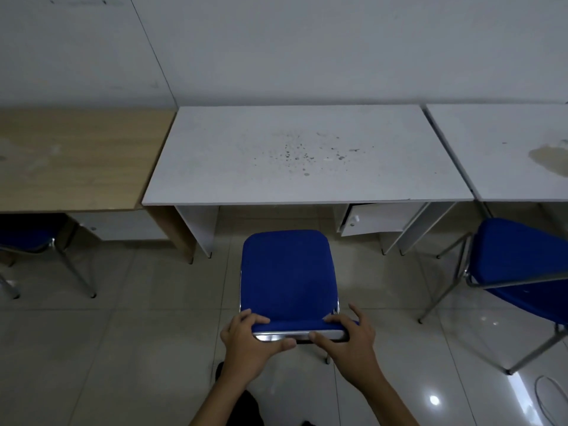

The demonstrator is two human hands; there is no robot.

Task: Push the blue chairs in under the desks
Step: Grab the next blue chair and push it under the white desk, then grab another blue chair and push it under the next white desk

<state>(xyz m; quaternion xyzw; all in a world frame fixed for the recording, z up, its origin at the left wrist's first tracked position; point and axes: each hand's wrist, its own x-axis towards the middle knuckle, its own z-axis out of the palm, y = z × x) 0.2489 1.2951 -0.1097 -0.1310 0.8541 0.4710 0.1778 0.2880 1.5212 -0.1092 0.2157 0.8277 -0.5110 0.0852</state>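
Note:
A blue padded chair (287, 272) with a chrome frame stands on the tiled floor in front of the middle white desk (304, 155), its seat short of the desk's front edge. My left hand (249, 339) and my right hand (350, 336) both grip the top of its backrest, fingers over the blue pad and thumbs on the chrome bar. A second blue chair (522, 265) stands pulled out at the right. A third blue chair (27, 235) sits partly under the wooden desk (76, 158) at the left.
Another white desk (504, 149) stands at the right. Under the middle desk a small white cupboard door (368, 222) hangs ajar. A white wall runs behind the desks. A thin cable loop (550, 398) lies on the glossy floor at the bottom right.

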